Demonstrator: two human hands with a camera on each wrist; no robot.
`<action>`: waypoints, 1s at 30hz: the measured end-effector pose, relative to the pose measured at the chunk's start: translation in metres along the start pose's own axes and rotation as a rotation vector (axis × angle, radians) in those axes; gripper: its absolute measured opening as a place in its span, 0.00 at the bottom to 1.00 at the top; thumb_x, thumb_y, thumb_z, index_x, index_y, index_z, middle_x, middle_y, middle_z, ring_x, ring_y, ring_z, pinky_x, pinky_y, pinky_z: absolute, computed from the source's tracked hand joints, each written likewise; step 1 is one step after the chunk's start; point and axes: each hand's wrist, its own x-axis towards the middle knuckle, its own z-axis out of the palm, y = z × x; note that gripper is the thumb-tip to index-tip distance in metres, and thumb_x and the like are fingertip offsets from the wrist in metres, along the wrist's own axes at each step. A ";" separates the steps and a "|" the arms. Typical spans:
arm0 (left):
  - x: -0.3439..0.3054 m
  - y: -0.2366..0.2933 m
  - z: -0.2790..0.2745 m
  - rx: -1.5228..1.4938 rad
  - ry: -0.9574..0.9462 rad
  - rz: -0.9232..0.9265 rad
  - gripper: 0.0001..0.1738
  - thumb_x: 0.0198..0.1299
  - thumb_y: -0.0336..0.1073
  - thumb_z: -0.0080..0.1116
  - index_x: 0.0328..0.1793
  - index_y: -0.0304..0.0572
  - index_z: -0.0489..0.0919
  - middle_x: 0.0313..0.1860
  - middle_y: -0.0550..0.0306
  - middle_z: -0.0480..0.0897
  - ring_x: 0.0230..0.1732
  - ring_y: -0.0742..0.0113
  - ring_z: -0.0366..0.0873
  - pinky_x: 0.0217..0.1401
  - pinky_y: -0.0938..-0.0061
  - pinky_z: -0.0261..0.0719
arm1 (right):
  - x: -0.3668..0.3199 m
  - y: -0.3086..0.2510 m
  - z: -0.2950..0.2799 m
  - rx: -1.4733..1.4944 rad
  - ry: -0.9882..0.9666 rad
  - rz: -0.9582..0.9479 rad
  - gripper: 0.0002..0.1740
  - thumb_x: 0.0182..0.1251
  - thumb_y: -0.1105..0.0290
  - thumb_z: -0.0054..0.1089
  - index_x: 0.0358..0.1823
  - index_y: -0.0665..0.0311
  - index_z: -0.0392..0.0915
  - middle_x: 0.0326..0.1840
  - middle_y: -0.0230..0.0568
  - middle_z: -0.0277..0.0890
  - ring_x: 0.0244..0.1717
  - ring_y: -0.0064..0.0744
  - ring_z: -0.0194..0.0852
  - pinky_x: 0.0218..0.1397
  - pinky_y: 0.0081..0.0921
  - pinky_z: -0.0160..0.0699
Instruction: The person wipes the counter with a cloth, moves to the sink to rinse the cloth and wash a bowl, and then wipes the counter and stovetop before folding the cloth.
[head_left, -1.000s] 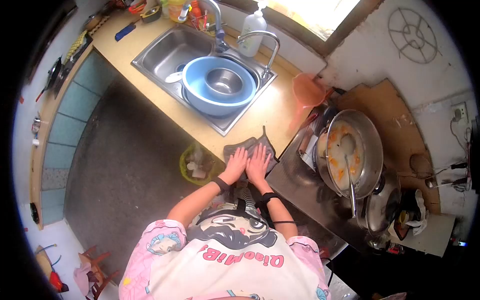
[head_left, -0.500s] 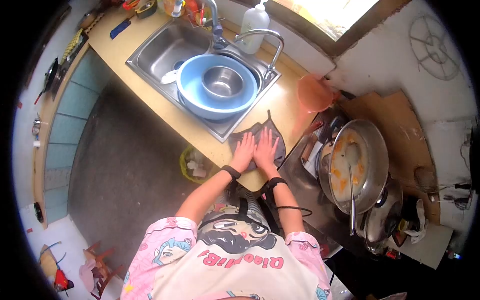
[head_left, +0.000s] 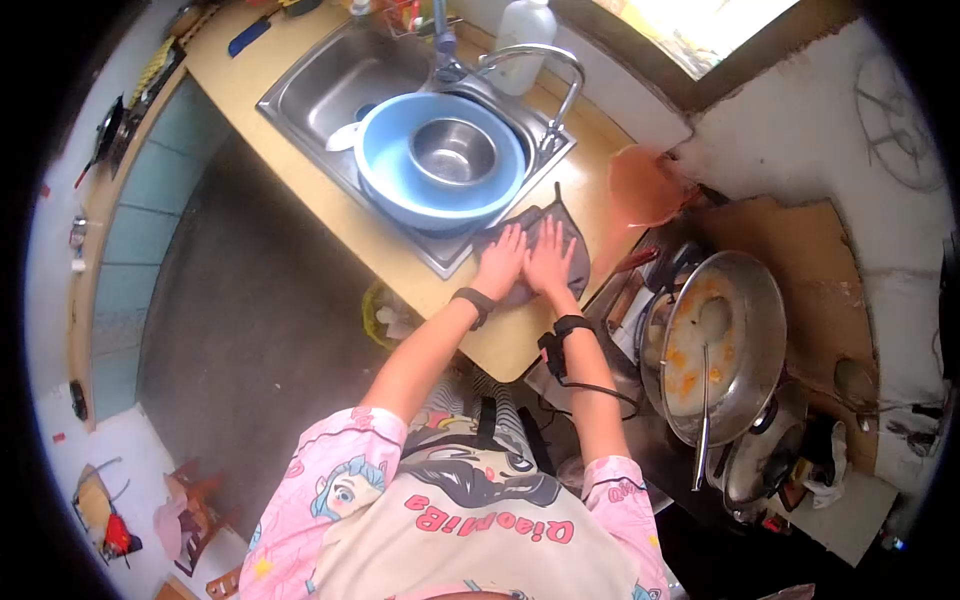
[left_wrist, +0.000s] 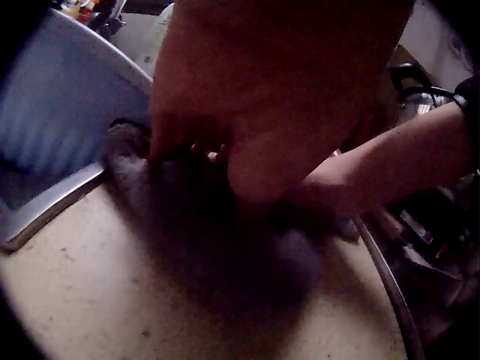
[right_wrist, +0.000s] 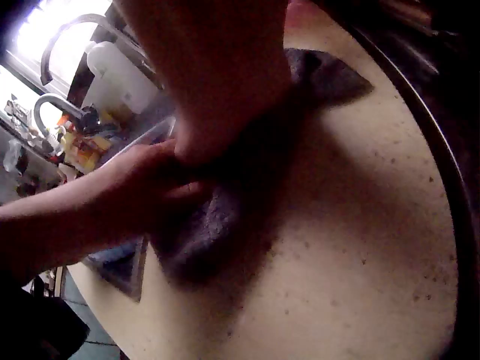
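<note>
A dark grey cloth (head_left: 578,268) lies spread on the counter between the sink and the stove, a loop at its far corner. On its left part the left hand (head_left: 502,264) rests with straight fingers. Beside it, the right hand (head_left: 549,260) presses on the cloth, fingers extended and slightly spread. Both hands lie close together, thumbs side by side. In the left wrist view the cloth (left_wrist: 202,240) bunches under the shaded hand. The right wrist view shows the cloth (right_wrist: 202,232) against the speckled counter (right_wrist: 352,247).
A blue basin (head_left: 385,175) holding a steel bowl (head_left: 454,152) sits in the sink (head_left: 310,95). At right, a large pan (head_left: 765,350) with liquid and a ladle (head_left: 703,420) stands on the stove. An orange dipper (head_left: 640,185) lies near the wall. A yellow-green bin (head_left: 372,318) is below the counter edge.
Both hands have slid the cloth across the counter, away from the front edge and toward the back. The arms reach further out, and the head view has shifted slightly.
</note>
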 end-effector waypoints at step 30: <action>-0.115 0.024 0.004 -0.045 -0.059 -0.139 0.47 0.35 0.38 0.68 0.64 0.34 0.59 0.67 0.43 0.57 0.68 0.53 0.55 0.55 0.64 0.70 | -0.095 -0.031 0.026 -0.047 0.053 -0.195 0.39 0.57 0.59 0.45 0.67 0.71 0.47 0.73 0.47 0.36 0.74 0.46 0.27 0.70 0.55 0.27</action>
